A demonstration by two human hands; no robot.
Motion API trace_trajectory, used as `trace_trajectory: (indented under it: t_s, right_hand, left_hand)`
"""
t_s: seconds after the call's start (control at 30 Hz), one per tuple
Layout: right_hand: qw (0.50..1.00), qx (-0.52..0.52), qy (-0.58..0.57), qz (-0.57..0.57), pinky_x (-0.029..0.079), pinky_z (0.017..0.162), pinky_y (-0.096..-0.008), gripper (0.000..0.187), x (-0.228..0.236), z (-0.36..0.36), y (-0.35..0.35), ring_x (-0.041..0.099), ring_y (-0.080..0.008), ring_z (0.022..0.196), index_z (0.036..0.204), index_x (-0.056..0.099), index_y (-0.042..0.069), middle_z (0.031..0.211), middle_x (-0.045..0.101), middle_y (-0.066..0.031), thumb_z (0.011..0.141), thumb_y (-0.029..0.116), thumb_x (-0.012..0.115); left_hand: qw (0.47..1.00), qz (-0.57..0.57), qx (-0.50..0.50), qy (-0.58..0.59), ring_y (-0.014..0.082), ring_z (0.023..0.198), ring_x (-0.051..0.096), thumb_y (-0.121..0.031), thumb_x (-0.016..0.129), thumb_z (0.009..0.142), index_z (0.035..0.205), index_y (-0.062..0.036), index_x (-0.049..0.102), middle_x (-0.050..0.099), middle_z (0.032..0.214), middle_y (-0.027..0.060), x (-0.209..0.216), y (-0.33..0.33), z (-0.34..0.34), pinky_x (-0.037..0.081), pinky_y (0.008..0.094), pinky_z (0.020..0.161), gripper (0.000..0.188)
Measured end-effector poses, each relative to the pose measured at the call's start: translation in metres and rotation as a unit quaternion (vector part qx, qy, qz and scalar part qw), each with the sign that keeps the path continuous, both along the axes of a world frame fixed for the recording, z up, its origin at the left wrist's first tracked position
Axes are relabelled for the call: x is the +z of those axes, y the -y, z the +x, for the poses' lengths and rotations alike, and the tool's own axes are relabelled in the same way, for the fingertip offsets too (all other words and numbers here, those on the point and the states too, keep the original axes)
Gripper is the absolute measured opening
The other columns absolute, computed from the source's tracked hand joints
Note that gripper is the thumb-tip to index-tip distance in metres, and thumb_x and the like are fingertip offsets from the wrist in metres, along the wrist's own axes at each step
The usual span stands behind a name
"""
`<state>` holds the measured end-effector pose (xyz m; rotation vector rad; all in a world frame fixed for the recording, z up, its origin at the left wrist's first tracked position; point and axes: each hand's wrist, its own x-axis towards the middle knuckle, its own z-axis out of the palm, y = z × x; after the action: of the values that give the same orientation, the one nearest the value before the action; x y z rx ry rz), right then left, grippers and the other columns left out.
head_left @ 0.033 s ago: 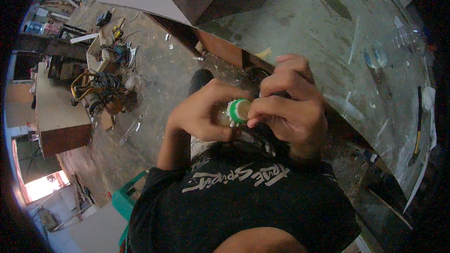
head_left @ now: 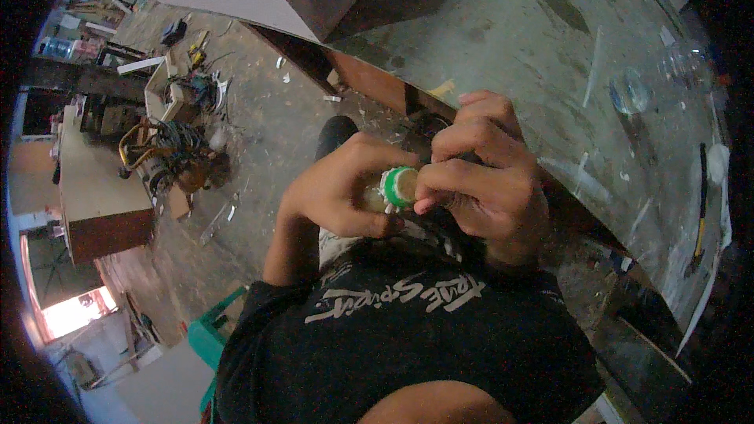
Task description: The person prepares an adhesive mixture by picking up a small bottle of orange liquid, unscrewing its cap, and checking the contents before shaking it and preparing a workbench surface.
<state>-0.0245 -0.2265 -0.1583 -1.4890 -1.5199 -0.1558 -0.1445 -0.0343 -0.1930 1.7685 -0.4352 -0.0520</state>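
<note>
My left hand (head_left: 343,188) is wrapped round a small pale bottle (head_left: 372,198) in front of my chest, with most of the bottle's body hidden in the palm. A bright green ring or cap (head_left: 391,187) with a beige, round top sits at its end, and white, crusty residue clings round its neck. At that green end is my right hand (head_left: 487,180). Its thumb and index finger are pinched together right beside the beige top, and the other fingers are curled. What the pinch holds, if anything, is hidden.
A stained grey-green tabletop (head_left: 503,47) spans the right, bearing a clear plastic bottle (head_left: 631,93) and a black-and-yellow tool (head_left: 701,204). A white-and-brown panel piece (head_left: 306,0) rests on its far left. Coiled cables (head_left: 177,145) and scraps lie on the floor; a green chair (head_left: 208,334) stands lower left.
My right fingertips have shifted very slightly, and a little more of the beige top shows. My left hand keeps its hold on the bottle.
</note>
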Motion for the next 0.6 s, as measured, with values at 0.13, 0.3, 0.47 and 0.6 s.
trace_trajectory:
  t_s: [0.13, 0.3, 0.47, 0.6]
  right_hand:
    - [0.999, 0.039, -0.009, -0.002, 0.04, 0.089, -0.0441, 0.019, -0.008, 0.006, -0.002, 0.052, -0.0244, 0.086, 0.078, 0.067, 0.013, 0.084, 0.057, -0.0001, 0.072, 0.029, 0.075]
    - [0.998, 0.051, -0.022, 0.021, 0.038, 0.088, -0.0402, 0.018, -0.018, 0.022, -0.003, 0.053, -0.0265, 0.091, 0.081, 0.064, 0.014, 0.087, 0.06, -0.002, 0.082, 0.031, 0.071]
    - [0.994, 0.034, -0.054, 0.086, 0.041, 0.093, -0.0518, 0.034, -0.024, 0.032, 0.003, 0.053, -0.023, 0.079, 0.072, 0.06, 0.01, 0.084, 0.058, -0.0043, 0.092, 0.038, 0.06]
    - [0.99, 0.06, -0.046, 0.12, 0.043, 0.087, -0.0475, 0.026, -0.019, 0.026, 0.002, 0.056, -0.0252, 0.085, 0.078, 0.071, 0.013, 0.088, 0.062, -0.0028, 0.077, 0.038, 0.075]
  left_hand:
    - [0.999, 0.031, 0.0, -0.025, 0.0352, 0.079, 0.067, -0.039, 0.072, 0.066, 0.101, 0.0046, 0.064, 0.067, 0.088, 0.019, 0.001, 0.003, 0.0, 0.051, 0.0391, 0.071, 0.057]
    - [0.999, -0.048, -0.022, 0.001, 0.0327, 0.082, 0.069, -0.047, 0.069, 0.071, 0.101, 0.0034, 0.066, 0.069, 0.091, 0.0174, 0.0, 0.004, 0.003, 0.052, 0.038, 0.074, 0.058]
    - [0.997, -0.068, -0.036, 0.001, 0.0306, 0.085, 0.07, -0.052, 0.067, 0.075, 0.1, 0.0018, 0.068, 0.07, 0.091, 0.0154, 0.002, 0.004, 0.002, 0.053, 0.0366, 0.076, 0.059]
    - [0.997, -0.06, -0.039, 0.006, 0.0312, 0.085, 0.07, -0.054, 0.068, 0.075, 0.1, 0.0021, 0.067, 0.07, 0.091, 0.0162, 0.009, 0.002, 0.002, 0.053, 0.0367, 0.076, 0.061]
